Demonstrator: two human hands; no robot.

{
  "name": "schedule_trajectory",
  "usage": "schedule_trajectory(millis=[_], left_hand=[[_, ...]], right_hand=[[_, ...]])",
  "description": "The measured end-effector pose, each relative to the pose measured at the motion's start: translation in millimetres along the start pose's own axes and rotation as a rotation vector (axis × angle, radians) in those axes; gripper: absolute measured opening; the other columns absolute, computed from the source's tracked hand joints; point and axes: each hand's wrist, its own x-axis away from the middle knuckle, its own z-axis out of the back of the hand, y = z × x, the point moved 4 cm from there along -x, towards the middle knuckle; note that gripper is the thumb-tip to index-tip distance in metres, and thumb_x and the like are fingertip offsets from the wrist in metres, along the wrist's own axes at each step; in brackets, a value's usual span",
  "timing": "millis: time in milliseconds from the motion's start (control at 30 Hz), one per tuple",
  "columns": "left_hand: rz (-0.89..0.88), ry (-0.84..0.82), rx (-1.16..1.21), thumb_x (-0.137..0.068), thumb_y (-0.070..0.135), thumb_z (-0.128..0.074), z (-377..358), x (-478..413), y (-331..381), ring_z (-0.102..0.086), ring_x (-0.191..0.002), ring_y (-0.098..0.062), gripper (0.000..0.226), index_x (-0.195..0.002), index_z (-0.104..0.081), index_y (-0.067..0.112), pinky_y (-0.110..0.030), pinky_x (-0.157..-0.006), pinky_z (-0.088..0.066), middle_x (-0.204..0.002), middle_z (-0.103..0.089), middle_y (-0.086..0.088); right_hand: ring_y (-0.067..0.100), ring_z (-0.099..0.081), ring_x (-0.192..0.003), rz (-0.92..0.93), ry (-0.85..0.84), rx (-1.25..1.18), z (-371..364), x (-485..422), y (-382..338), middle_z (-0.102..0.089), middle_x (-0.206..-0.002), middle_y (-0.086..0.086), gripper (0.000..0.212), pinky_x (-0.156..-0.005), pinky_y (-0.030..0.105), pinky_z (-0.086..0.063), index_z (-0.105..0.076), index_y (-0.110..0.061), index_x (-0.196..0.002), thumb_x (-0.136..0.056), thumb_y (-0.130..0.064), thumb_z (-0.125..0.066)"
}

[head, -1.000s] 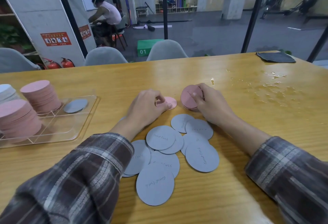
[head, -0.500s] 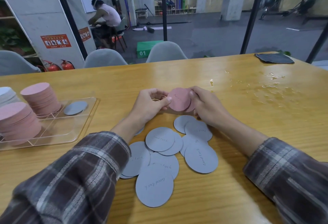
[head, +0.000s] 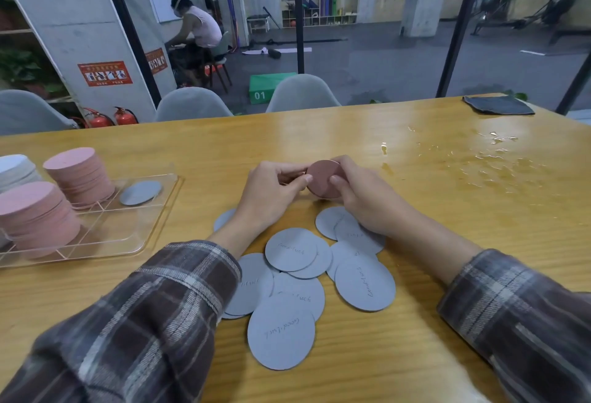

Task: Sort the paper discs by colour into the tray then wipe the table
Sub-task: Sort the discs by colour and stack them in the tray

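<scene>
Pinching a small stack of round pink paper discs point(head: 323, 179) together, the left hand point(head: 271, 193) and right hand point(head: 363, 199) hold it above the wooden table point(head: 479, 242), just beyond scattered grey paper discs point(head: 291, 249), well right of the clear plastic tray point(head: 153, 233).

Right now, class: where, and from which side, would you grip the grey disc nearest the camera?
Probably its far rim, coming from above. The nearest grey disc lies flat, so its face offers no grip, but that rim rests on neighbouring discs, leaving a lip to pinch.
</scene>
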Motion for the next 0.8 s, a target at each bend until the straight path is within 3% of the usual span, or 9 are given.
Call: schedule_trajectory(millis=[233, 400, 500, 600, 700, 800], left_hand=[[-0.009, 0.012, -0.062, -0.094, 0.011, -0.075, -2, 4, 2, -0.067, -0.081, 0.017, 0.021, -0.115, -0.080, 0.015, -0.003, -0.074, -0.048, -0.097, -0.074, 0.017], [0.065, -0.006, 0.000, -0.092, 0.012, -0.078, 13, 2, 1, -0.077, -0.080, -0.011, 0.017, -0.108, -0.083, 0.015, -0.028, -0.080, -0.063, -0.090, -0.081, 0.003], [0.092, -0.015, -0.010, -0.091, 0.014, -0.080, 36, -1, 1, -0.078, -0.078, -0.019, 0.016, -0.106, -0.081, 0.011, -0.040, -0.082, -0.065, -0.085, -0.080, -0.003], [0.102, 0.004, -0.013, -0.090, 0.009, -0.080, 63, 2, 2, -0.078, -0.076, -0.024, 0.013, -0.103, -0.079, 0.008, -0.038, -0.080, -0.065, -0.082, -0.079, -0.008], [0.116, 0.019, -0.034, -0.090, 0.009, -0.080, 91, 10, 0, -0.078, -0.074, -0.022, 0.012, -0.101, -0.076, 0.007, -0.037, -0.078, -0.065, -0.081, -0.079, -0.009], [0.116, 0.080, -0.086, -0.088, 0.011, -0.081, 125, 21, -5, -0.078, -0.071, -0.019, 0.010, -0.097, -0.077, 0.009, -0.037, -0.076, -0.065, -0.082, -0.079, -0.005]], right_hand=[[0.031, -0.057, -0.102, -0.010, 0.032, 0.155, -2, 2, 2, -0.063, -0.115, 0.010, 0.027, -0.087, 0.046, -0.047, -0.052, -0.009, -0.129, -0.109, -0.016, -0.037], [0.021, -0.061, -0.093, -0.028, 0.058, 0.034, 8, -2, -7, -0.069, -0.104, 0.003, 0.020, -0.068, 0.019, -0.040, -0.060, -0.010, -0.121, -0.106, -0.014, -0.048], [0.017, -0.065, -0.092, 0.000, 0.079, -0.021, 8, -10, -21, -0.071, -0.099, -0.003, 0.013, -0.070, 0.008, -0.042, -0.063, -0.012, -0.113, -0.103, -0.016, -0.056], [0.006, -0.061, -0.079, 0.045, 0.066, -0.010, 3, -20, -42, -0.072, -0.096, -0.005, 0.010, -0.067, 0.013, -0.040, -0.068, -0.017, -0.107, -0.101, -0.020, -0.061], [0.010, -0.058, -0.078, 0.062, 0.048, -0.007, -5, -30, -63, -0.073, -0.097, -0.003, 0.010, -0.068, 0.024, -0.040, -0.070, -0.021, -0.106, -0.099, -0.024, -0.064], [0.013, -0.059, -0.080, 0.092, 0.046, 0.011, -20, -43, -90, -0.073, -0.097, -0.005, 0.011, -0.064, 0.016, -0.040, -0.070, -0.022, -0.106, -0.098, -0.028, -0.065]])
